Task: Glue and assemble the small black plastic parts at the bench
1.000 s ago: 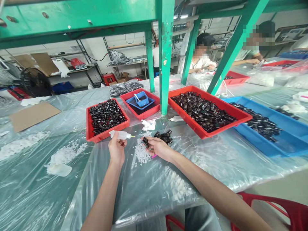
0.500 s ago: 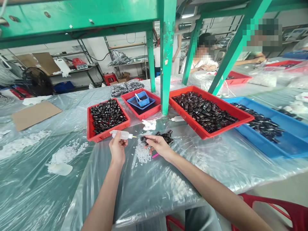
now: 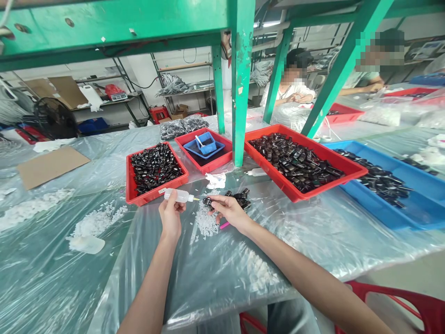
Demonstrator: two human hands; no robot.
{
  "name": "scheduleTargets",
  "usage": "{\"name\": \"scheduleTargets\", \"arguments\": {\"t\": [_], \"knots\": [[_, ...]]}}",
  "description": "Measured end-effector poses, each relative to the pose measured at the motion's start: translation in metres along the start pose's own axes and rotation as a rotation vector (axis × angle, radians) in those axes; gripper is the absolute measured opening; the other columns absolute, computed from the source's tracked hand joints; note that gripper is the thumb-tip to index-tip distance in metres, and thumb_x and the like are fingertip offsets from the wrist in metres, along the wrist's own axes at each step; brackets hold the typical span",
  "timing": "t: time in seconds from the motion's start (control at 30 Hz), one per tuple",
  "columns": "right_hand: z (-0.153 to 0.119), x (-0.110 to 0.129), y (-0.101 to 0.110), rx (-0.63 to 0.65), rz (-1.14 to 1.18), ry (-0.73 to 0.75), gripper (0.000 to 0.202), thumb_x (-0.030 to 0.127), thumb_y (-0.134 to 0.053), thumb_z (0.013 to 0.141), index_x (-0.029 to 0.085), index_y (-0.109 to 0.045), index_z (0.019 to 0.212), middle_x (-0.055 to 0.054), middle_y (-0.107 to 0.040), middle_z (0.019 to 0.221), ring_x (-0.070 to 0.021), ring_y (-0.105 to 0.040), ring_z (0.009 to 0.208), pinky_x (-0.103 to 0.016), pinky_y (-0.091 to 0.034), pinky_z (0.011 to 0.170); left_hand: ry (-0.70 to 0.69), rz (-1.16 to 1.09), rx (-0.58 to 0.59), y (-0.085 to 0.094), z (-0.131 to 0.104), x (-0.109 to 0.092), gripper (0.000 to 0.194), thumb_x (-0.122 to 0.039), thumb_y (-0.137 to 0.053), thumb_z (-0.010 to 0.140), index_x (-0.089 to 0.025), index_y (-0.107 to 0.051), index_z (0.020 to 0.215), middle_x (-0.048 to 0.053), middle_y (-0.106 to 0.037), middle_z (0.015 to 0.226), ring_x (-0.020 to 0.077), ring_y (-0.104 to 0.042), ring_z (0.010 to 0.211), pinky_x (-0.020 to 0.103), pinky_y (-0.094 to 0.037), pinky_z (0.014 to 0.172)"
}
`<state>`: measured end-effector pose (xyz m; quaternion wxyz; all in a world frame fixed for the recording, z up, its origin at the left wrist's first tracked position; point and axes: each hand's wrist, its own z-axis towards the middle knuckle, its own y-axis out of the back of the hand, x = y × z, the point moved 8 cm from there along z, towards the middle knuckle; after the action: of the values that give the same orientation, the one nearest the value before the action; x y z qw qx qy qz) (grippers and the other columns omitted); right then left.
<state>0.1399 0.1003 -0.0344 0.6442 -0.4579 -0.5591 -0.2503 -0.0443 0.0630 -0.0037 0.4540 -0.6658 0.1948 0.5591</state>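
While bottle [image 3: 182, 196] and black part [image 3: 207, 202] are pinched (left hand [image 3: 171, 217], right hand [image 3: 229, 212]), black pieces [image 3: 294, 162] are held in red trays [image 3: 295, 196] beyond.

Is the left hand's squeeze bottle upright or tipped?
Tipped: the squeeze bottle lies nearly level in the left hand, nozzle pointing right.

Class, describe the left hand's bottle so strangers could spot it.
Find the central green post, then left of it, the red tray of black parts. By its near edge, the left hand holds a whitish bottle. Unlike the lying bottle near the post, it's gripped, yellow tip showing.
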Motion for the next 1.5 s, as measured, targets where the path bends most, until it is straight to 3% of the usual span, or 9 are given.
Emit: {"name": "scheduleTargets", "arguments": {"t": [0.2,0.33,0.57,0.7,0.9,1.5], "knots": [[-0.002,0.004,-0.002,0.007,-0.028,0.035,0.045,0.044,-0.077,0.072,0.017,-0.068,0.108,-0.008,-0.063,0.104,-0.0197,-0.067,0.075,-0.023,-0.051,0.043,-0.022,0.058,0.015,0.001,0.001,0.002,0.038,-0.05,-0.073,0.073,-0.014,-0.063,0.07,-0.001,-0.054,0.054,0.0102,-0.047,0.047,0.023,-0.035,0.048],[-0.003,0.008,-0.007,0.051,-0.084,0.084,0.045,0.044,-0.076,0.072,0.017,-0.068,0.107,-0.007,-0.061,0.096,-0.0182,-0.064,0.073,-0.023,-0.051,0.042,-0.03,0.065,0.021,0.001,0.001,0.003,0.038,-0.05,-0.074,0.072,-0.014,-0.062,0.07,-0.001,-0.054,0.054,0.0098,-0.047,0.047,0.023,-0.035,0.048],[-0.005,0.007,-0.007,0.069,-0.323,0.114,0.04,0.039,-0.069,0.082,0.018,-0.067,0.115,-0.008,-0.066,0.098,-0.0147,-0.058,0.065,-0.023,-0.048,0.045,-0.069,0.095,0.014,0.001,0.001,-0.001,0.038,-0.05,-0.074,0.072,-0.015,-0.06,0.069,-0.002,-0.052,0.053,0.0094,-0.045,0.045,0.023,-0.034,0.047],[-0.008,0.014,-0.007,0.055,-0.48,0.228,0.031,0.03,-0.064,0.086,0.019,-0.069,0.115,-0.009,-0.065,0.109,-0.0138,-0.057,0.07,-0.024,-0.048,0.053,-0.106,0.142,0.027,0.0,0.0,-0.004,0.038,-0.05,-0.074,0.072,-0.015,-0.061,0.069,-0.002,-0.052,0.054,0.0091,-0.044,0.047,0.023,-0.034,0.048],[-0.012,0.023,-0.013,0.095,-0.696,0.327,0.029,0.026,-0.061,0.09,0.021,-0.068,0.118,-0.008,-0.067,0.107,-0.0172,-0.06,0.08,-0.027,-0.048,0.067,-0.168,0.166,0.047,-0.003,-0.003,-0.012,0.038,-0.049,-0.076,0.071,-0.014,-0.062,0.069,-0.002,-0.051,0.056,0.0074,-0.037,0.048,0.022,-0.028,0.046],[-0.015,0.026,-0.017,0.127,-0.746,0.374,0.028,0.024,-0.058,0.092,0.021,-0.068,0.118,-0.008,-0.068,0.108,-0.019,-0.062,0.085,-0.029,-0.048,0.072,-0.168,0.187,0.079,-0.003,0.001,-0.011,0.038,-0.047,-0.075,0.071,-0.015,-0.057,0.062,-0.003,-0.045,0.053,0.0074,-0.033,0.048,0.022,-0.023,0.045]]}}
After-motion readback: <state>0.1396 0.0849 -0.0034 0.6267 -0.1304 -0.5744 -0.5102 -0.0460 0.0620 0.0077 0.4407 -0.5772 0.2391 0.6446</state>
